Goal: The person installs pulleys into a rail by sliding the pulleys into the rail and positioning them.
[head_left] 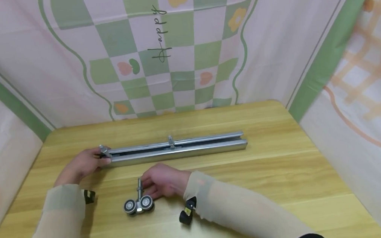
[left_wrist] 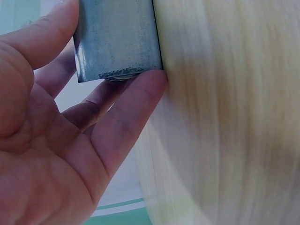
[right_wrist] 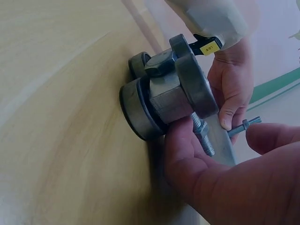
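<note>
A C-shaped steel track lies across the table with its slot upward. Two threaded bolts rise from the slot, one bolt near the middle and another bolt at the left end. My left hand grips the track's left end; in the left wrist view thumb and fingers surround the end of the track. In front of the track is a roller trolley with several dark-rimmed wheels and an upright bolt. My right hand touches this roller trolley with its fingers, the thumb standing apart.
The wood-grain table carries these parts. A patterned cloth hangs behind the table's far edge, with more cloth at both sides. Each wrist bears a small black camera mount.
</note>
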### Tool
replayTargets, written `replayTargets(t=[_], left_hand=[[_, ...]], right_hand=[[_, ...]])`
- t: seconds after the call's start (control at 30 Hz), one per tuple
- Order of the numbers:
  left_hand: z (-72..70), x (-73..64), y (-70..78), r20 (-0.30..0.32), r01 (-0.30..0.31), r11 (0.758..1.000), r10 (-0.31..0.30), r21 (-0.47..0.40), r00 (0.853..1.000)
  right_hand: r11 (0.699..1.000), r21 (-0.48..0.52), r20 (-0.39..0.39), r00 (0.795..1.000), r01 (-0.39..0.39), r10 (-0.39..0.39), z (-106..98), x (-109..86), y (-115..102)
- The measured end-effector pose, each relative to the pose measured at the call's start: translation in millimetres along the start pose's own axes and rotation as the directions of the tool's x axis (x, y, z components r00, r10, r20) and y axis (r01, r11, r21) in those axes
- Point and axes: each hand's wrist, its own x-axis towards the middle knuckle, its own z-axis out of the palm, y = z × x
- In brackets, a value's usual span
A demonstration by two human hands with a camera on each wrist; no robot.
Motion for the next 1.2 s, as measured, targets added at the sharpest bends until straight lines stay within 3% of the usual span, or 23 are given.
replayTargets(t=[0.53, 0.83, 1.2], left_hand=[[0.5, 0.4, 0.3, 0.005, 0.002, 1.000, -0.002, -0.016, 1.000], [0.6, -1.3, 1.3, 0.013, 0.006, 0.999, -0.006, -0.038, 1.000], [1.1, -1.1, 0.7, 0.007, 0.008, 0.999, -0.007, -0.038, 1.000]], right_hand=[[0.997, -0.068, 0.010, 1.000, 0.028, -0.027, 0, -3.9, 2], [0.978, -0.162, -0.018, 0.990, 0.133, -0.137, 3, -9.2, 4], [0.980, -0.139, -0.071, 0.986, 0.143, -0.154, -6, -10.3, 7]])
